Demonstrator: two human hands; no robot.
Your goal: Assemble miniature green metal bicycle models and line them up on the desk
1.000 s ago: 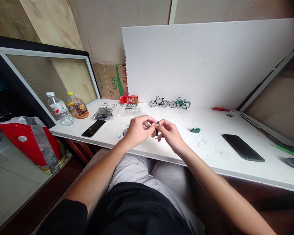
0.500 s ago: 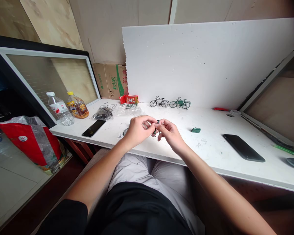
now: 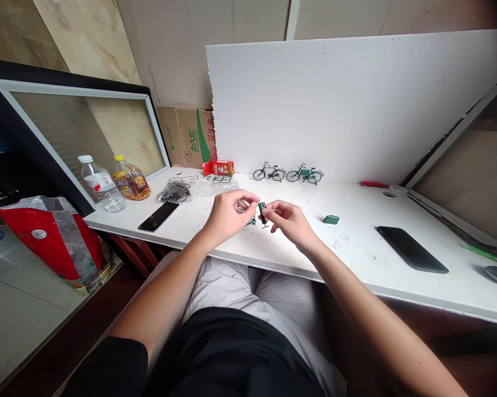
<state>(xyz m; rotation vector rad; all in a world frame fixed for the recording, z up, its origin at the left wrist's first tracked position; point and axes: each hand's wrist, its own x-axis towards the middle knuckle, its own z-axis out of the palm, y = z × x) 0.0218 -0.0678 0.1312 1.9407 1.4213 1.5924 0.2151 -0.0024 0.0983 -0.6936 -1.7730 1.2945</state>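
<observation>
Over the white table (image 3: 273,251), my right hand (image 3: 287,218) pinches a small dark green part (image 3: 262,208) that points up and has a thin crossbar at its lower end. My left hand (image 3: 231,215) is just left of that part, its thumb and forefinger tips close together beside it. Whether these fingertips hold anything is too small to tell. Below the left fingers a bit of green frame (image 3: 251,220) shows, mostly hidden by the hand. A green case-shaped piece (image 3: 331,219) lies to the right of my right hand.
Two model bicycles (image 3: 268,172) (image 3: 304,173) stand by the white board (image 3: 335,110). Phones (image 3: 159,216) (image 3: 412,249) lie left and right. Bottles (image 3: 102,184) (image 3: 131,179), a bag of parts (image 3: 174,192) and a red box (image 3: 223,167) are at the left.
My hands have moved slightly apart, the left one leftward. The green part between them now shows more fully, in my right fingers. The wheel beside my left hand is now hidden.
</observation>
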